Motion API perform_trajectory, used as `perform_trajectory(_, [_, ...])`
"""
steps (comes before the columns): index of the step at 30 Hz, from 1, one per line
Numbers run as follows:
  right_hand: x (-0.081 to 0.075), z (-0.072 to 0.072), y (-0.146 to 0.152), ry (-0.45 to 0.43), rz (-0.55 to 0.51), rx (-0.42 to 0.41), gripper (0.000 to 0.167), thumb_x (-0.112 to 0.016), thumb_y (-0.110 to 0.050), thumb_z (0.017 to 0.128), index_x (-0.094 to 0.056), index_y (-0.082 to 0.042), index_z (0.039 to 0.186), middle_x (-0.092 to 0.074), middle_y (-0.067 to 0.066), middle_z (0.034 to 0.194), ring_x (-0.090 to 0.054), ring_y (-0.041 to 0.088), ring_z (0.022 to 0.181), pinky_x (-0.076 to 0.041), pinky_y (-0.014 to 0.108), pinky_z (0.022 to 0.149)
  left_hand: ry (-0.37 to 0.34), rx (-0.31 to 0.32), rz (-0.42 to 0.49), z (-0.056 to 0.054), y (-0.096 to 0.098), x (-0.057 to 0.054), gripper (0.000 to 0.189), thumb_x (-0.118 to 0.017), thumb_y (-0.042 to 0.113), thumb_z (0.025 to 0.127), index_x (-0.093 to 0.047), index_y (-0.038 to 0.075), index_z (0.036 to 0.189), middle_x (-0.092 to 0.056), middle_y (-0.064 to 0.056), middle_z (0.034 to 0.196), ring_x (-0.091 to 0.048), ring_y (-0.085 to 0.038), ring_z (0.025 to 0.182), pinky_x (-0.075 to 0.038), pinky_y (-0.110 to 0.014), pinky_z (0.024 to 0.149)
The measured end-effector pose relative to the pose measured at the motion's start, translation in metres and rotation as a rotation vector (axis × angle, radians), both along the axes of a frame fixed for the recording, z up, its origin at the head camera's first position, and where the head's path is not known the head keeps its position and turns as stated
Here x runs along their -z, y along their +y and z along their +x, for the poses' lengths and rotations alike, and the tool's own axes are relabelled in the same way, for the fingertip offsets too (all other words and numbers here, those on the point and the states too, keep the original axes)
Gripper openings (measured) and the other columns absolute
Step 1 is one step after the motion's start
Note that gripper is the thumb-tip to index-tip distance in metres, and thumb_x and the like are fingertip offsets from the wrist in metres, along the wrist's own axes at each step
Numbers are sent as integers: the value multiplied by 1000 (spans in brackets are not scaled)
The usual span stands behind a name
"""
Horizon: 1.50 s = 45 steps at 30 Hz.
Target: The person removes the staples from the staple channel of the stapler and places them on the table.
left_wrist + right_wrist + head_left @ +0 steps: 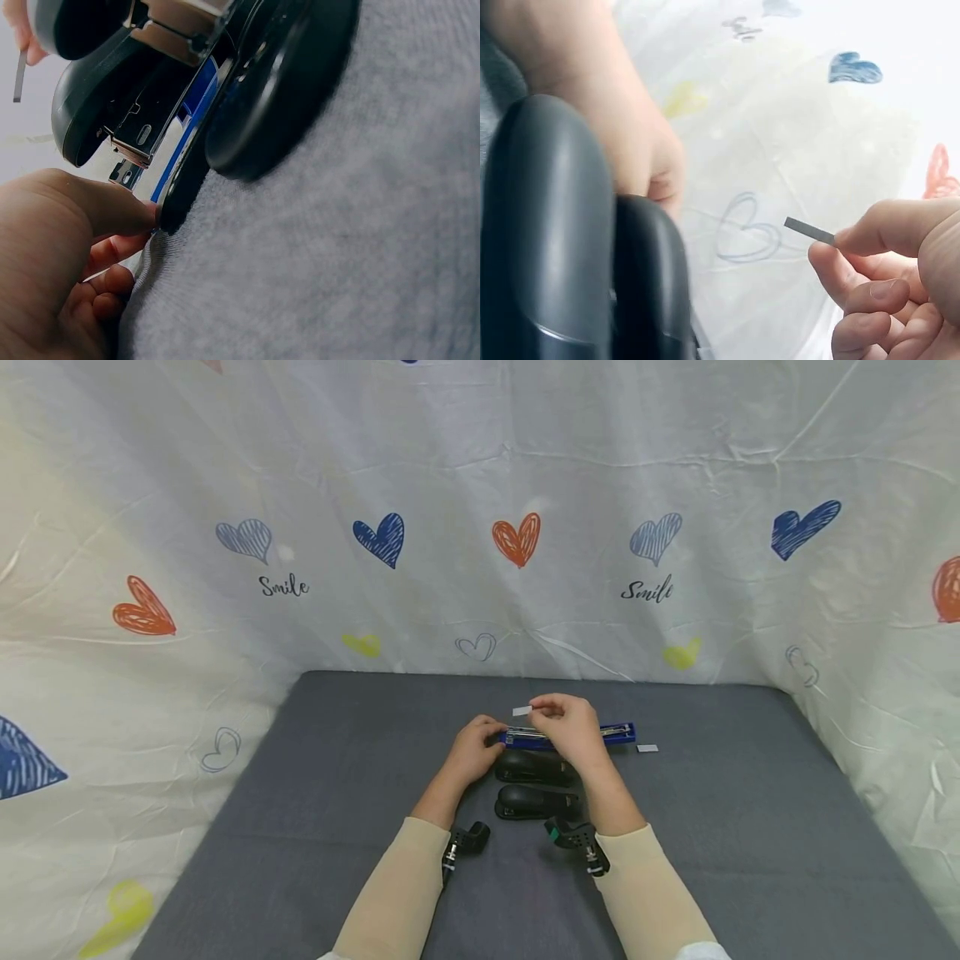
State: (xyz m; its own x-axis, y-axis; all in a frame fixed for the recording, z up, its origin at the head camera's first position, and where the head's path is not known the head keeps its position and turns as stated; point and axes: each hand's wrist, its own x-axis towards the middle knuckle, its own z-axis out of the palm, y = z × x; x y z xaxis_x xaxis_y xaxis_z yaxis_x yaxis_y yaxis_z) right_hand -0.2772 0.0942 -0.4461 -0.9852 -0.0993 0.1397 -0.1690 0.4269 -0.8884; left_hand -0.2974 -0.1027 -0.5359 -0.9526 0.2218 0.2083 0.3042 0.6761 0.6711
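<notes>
A thin grey metal staple strip, pinched in the right hand, hung just beyond a long blue metal-railed stapler. The left hand gripped its left end. Nearer than it lay two rounded black staplers; a small pale strip lay beside its right end.

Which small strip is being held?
The pale strip pinched in the right hand; the other strip lies on the table beside the blue object.
</notes>
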Motion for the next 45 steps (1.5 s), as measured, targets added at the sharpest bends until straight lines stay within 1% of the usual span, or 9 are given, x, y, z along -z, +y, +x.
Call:
perform_trajectory(3, [-4, 0, 6, -8, -23, -4, 21, -73, -16, 93, -77, -6, 111, -75, 7, 97, -69, 21, 85, -53, 35, 72, -7, -8, 5, 0, 0, 0, 29, -70, 5, 94, -73, 1, 123, -64, -7, 115, -59, -22, 98, -50, -40, 89])
perform_trajectory(10, [-14, 2, 19, -16, -74, 2, 18, -73, -16, 93, -75, -8, 109, -72, 7, 95, -57, 23, 70, -43, 31, 58, -19, -11, -10, 0, 1, 0, 29, -71, 6, 95, -73, 4, 125, -63, -6, 117, -58, -20, 96, -50, -41, 87])
perform_trajectory(14, [-21, 5, 27, -32, -96, 2, 19, -71, -15, 95, -73, -6, 112, -72, 8, 98, -62, 24, 76, -44, 29, 59, -24, -8, -14, 1, 0, 0, 30, -71, 6, 96, -73, 5, 126, -63, -6, 118, -57, -19, 96, -49, -40, 87])
perform_trajectory(18, [-26, 7, 36, -34, -130, 0, 21, -69, -12, 96, -72, -4, 115, -72, 9, 101, -68, 17, 83, -47, 30, 63, -25, -8, -9, 1, 0, -1, 30, -71, 6, 96, -72, 4, 126, -63, -6, 117, -57, -19, 94, -49, -39, 86])
perform_trajectory(24, [-31, 9, 45, -41, -171, 15, 25, -72, -15, 96, -71, -2, 117, -70, 10, 101, -59, 13, 71, -48, 29, 62, -21, -11, -10, 2, 1, -1, 30, -70, 6, 96, -72, 3, 126, -63, -6, 118, -56, -20, 95, -49, -39, 86])
perform_trajectory(30, [-34, 9, 52, -50, -210, 26, 29, -73, -13, 96, -70, 0, 122, -70, 9, 102, -55, 12, 67, -47, 27, 59, -38, -12, -11, 2, 0, 0, 31, -70, 7, 97, -72, 4, 128, -62, -7, 120, -57, -20, 98, -49, -40, 88])
perform_trajectory(38, [-36, 10, 70, -14, -226, 39, 31, -72, -14, 98, -69, 4, 123, -72, 1, 95, -40, 10, 51, -38, 26, 50, -36, -12, -7, 2, 0, -1, 30, -70, 7, 97, -72, 4, 127, -63, -7, 120, -58, -20, 97, -50, -40, 88])
perform_trajectory(41, [-38, 12, 77, -11, -223, 54, 33, -72, -16, 98, -69, 4, 124, -74, 2, 95, -39, 10, 50, -36, 26, 49, -32, -13, -5, 2, 0, -1, 31, -70, 6, 96, -72, 4, 127, -63, -7, 120, -57, -21, 97, -49, -40, 88])
perform_trajectory(45, [-36, 12, 88, -10, -201, 90, 35, -72, -19, 98, -70, 3, 125, -73, -5, 92, -42, 11, 52, -38, 27, 50, -32, -14, -2, 2, 0, -1, 31, -70, 6, 96, -72, 4, 127, -63, -7, 119, -58, -21, 98, -49, -40, 89])
